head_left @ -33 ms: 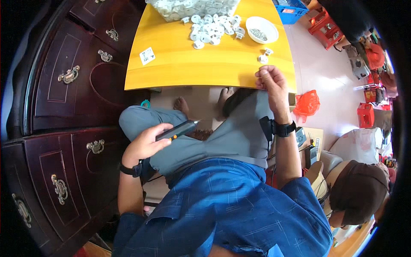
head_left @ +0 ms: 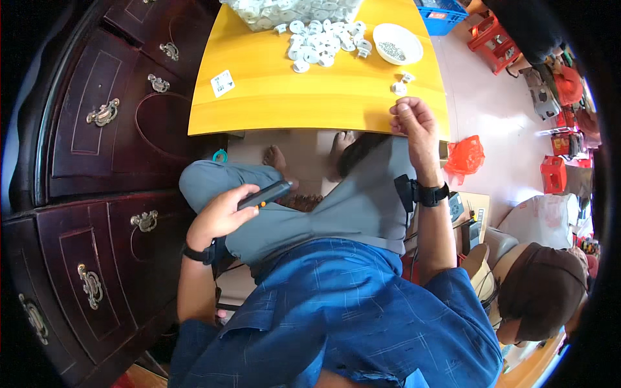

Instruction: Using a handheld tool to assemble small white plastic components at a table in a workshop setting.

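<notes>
My left hand [head_left: 223,213] is closed round a slim black electric screwdriver [head_left: 266,194] with orange buttons, held over my lap and pointing right. Its tip is hard to make out against the floor. At the table's near right edge, my right hand [head_left: 416,123] is raised with thumb and index finger pinched together. Whatever may be between them is too small to tell. Just beyond its fingertips, two white plastic pieces [head_left: 399,88] lie on the yellow table [head_left: 297,103]. A white bowl [head_left: 407,55] of small metal screws [head_left: 391,52] stands farther back.
Many white round plastic parts [head_left: 317,45] are heaped on the table before a clear bin [head_left: 291,13] of more. A printed white card [head_left: 222,83] lies left. Dark drawers [head_left: 84,142] flank my left; a red bag [head_left: 466,157] and a person's brown cap [head_left: 543,288] are right.
The screwdriver has shifted slightly, and its thin metal bit, seen before, no longer stands out. My right hand stays pinched at almost the same place.
</notes>
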The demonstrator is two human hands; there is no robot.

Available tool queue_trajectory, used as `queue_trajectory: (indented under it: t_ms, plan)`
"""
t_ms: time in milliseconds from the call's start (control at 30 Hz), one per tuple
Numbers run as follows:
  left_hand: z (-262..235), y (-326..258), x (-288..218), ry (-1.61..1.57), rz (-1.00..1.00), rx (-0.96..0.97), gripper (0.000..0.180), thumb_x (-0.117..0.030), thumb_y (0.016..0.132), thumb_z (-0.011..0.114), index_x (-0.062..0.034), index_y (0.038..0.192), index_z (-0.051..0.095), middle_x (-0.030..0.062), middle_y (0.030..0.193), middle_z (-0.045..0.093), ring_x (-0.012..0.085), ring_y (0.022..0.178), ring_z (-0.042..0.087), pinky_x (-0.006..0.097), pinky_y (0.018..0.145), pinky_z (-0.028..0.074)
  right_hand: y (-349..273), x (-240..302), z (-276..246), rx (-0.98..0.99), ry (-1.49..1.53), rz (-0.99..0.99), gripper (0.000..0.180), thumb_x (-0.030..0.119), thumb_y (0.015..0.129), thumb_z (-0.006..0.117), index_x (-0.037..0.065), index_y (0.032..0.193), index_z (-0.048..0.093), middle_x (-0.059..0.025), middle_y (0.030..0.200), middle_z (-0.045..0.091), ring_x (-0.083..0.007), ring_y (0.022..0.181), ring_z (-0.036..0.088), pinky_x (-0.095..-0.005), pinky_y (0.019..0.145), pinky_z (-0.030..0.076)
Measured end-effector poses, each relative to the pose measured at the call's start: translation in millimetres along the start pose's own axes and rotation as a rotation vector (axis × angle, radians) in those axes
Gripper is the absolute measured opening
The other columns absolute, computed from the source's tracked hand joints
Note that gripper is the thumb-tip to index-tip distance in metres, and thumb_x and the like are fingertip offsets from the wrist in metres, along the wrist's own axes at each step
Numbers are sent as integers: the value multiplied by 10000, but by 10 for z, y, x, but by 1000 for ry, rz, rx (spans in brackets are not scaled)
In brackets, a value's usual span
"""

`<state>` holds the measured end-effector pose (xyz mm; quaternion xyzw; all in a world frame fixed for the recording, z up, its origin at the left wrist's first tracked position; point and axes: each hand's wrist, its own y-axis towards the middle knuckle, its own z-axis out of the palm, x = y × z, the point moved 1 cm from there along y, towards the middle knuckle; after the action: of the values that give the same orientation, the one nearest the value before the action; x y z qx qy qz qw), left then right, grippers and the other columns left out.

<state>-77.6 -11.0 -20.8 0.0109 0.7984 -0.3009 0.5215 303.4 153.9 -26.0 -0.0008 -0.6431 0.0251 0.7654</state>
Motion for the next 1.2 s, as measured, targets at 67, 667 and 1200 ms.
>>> queue_trajectory:
  t_ms: [67, 667, 1200]
  plan:
    - [-28, 160, 92, 524, 39, -123, 424, -181, 867, 684, 6, 1231, 572, 206, 990, 696, 356, 913, 683, 447, 783, 523, 30, -17, -64, -58, -13, -23, 107, 156, 1010, 584, 64, 1054, 617, -17, 907, 658, -75, 730, 587, -219, 663, 473]
    - [222, 1448, 434, 748, -252, 66, 379, -238, 854, 682, -58, 1180, 614, 233, 1078, 674, 422, 1033, 632, 495, 884, 493, 124, -131, -131, -68, -105, 11, 106, 148, 1007, 591, 60, 1059, 617, 10, 914, 644, -60, 793, 596, -210, 715, 495]
    - [593, 2065, 853, 817, -191, 260, 461, -256, 866, 676, -89, 1287, 588, 220, 1187, 646, 383, 1159, 592, 471, 993, 465, 13, -20, -126, -112, -47, 106, 119, 97, 975, 632, 49, 1083, 622, -4, 951, 642, -85, 831, 605, -233, 776, 503]
